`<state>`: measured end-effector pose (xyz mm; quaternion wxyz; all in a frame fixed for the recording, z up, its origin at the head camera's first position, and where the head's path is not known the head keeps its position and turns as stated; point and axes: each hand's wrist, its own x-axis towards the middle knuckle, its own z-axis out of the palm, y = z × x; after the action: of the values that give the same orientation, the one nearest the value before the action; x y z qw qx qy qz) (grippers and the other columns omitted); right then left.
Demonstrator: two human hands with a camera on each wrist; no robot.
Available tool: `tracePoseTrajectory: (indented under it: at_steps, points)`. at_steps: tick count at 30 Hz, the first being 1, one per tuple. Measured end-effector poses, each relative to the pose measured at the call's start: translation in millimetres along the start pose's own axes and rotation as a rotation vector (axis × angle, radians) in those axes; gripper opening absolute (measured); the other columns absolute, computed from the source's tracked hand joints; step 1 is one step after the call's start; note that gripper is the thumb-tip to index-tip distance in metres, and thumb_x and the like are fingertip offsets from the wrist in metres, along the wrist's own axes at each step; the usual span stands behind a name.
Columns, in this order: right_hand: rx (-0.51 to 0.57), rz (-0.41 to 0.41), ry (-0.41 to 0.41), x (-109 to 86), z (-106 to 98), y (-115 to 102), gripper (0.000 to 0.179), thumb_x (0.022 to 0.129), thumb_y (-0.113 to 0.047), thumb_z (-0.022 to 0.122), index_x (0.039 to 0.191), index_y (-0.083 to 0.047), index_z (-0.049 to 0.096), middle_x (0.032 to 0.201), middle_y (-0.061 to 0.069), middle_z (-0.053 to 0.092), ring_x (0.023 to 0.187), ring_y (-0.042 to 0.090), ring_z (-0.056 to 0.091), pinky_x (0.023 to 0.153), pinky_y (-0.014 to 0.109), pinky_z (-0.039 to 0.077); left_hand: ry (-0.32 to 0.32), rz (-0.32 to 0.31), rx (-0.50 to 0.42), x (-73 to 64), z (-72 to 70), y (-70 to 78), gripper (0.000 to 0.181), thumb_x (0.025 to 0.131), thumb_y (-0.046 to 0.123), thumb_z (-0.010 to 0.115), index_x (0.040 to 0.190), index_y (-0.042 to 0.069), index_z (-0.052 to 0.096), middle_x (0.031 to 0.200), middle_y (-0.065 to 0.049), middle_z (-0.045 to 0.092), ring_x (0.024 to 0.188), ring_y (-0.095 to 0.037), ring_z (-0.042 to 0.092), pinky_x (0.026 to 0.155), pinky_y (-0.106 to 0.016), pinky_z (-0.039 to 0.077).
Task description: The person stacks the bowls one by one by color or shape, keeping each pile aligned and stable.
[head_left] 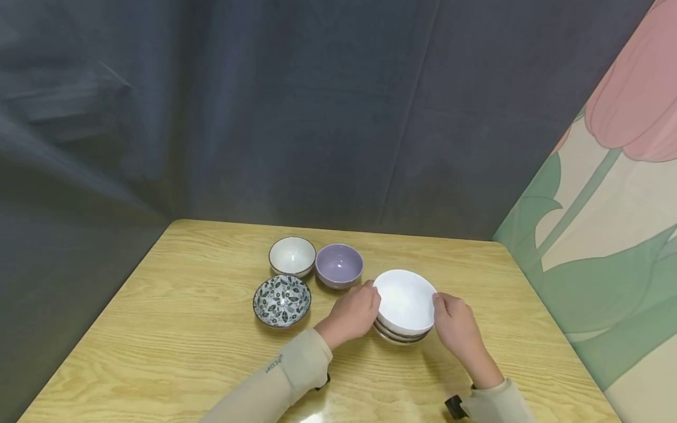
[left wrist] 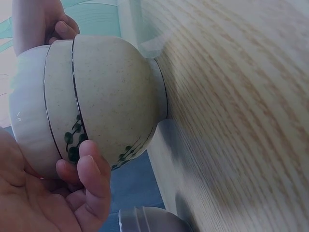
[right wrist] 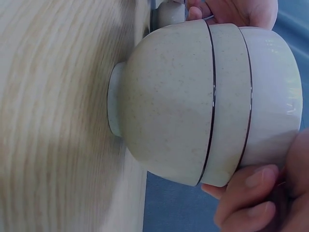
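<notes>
A white bowl (head_left: 405,301) sits on top of a stack, nested over two speckled cream bowls with dark rims. The lowest cream bowl (left wrist: 116,82) has its foot right at the tabletop, and green leaf sprigs show on its side. My left hand (head_left: 355,311) grips the white bowl at the left of its rim, with fingertips curled against the upper cream bowl (left wrist: 60,92) below. Opposite, my right hand (head_left: 459,324) holds the white bowl's right side, its fingers (right wrist: 251,191) bent under near the upper cream bowl's rim.
Left of the stack stand a purple bowl (head_left: 339,265), a white bowl with a dark rim (head_left: 292,256) and a bowl with a dark leaf pattern (head_left: 282,301), close together. All are on a wooden table (head_left: 174,329). A dark curtain (head_left: 317,117) hangs behind it.
</notes>
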<state>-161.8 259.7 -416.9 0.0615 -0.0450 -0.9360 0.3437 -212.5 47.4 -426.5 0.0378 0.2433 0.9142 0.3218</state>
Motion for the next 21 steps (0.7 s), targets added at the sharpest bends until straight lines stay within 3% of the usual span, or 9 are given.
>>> tracePoseTrajectory:
  at_steps: [5,9,13,19,21]
  points:
    - [-0.034,-0.005,-0.007,0.5,-1,-1,0.051,0.108,-0.02,0.028,0.125,0.017,0.059,0.12,0.034,0.063,0.094,0.035,0.064,0.078,0.046,0.055,0.004,-0.005,-0.003,0.6,0.9,-0.3,0.039,0.107,0.02,0.027,0.108,-0.001,0.061,0.09,-0.007,0.061,0.084,-0.019,0.062,0.079,-0.037,0.056]
    - [-0.054,0.005,-0.016,2.9,-6,-5,0.049,0.108,-0.019,0.029,0.121,0.015,0.062,0.089,0.025,0.067,0.074,0.03,0.061,0.063,0.04,0.052,0.015,0.014,-0.011,3.7,0.3,-0.1,0.04,0.107,0.02,0.027,0.109,-0.001,0.061,0.091,-0.008,0.062,0.087,-0.021,0.063,0.081,-0.037,0.056]
    - [-0.07,0.015,-0.04,5.8,-11,-7,0.048,0.107,-0.019,0.03,0.118,0.014,0.063,0.073,0.012,0.058,0.062,0.021,0.048,0.055,0.032,0.042,0.02,0.038,-0.029,5.1,-1.8,-0.5,0.046,0.107,0.021,0.026,0.123,-0.006,0.06,0.113,-0.016,0.067,0.105,-0.026,0.065,0.093,-0.039,0.054]
    - [-0.141,0.011,-0.043,5.5,-11,-4,0.047,0.107,-0.024,0.035,0.123,0.011,0.063,0.103,0.025,0.07,0.081,0.028,0.064,0.067,0.042,0.051,0.015,0.042,-0.073,0.9,-1.4,-5.8,0.048,0.108,0.025,0.025,0.134,-0.002,0.054,0.122,-0.015,0.066,0.114,-0.025,0.064,0.099,-0.04,0.051]
    - [-0.14,0.019,-0.049,4.6,-9,-2,0.046,0.106,-0.026,0.038,0.123,0.008,0.064,0.107,0.024,0.07,0.087,0.03,0.066,0.07,0.044,0.053,0.011,0.034,-0.083,-1.9,-0.1,-8.3,0.049,0.108,0.026,0.025,0.142,0.001,0.049,0.134,-0.014,0.062,0.123,-0.026,0.06,0.104,-0.041,0.048]
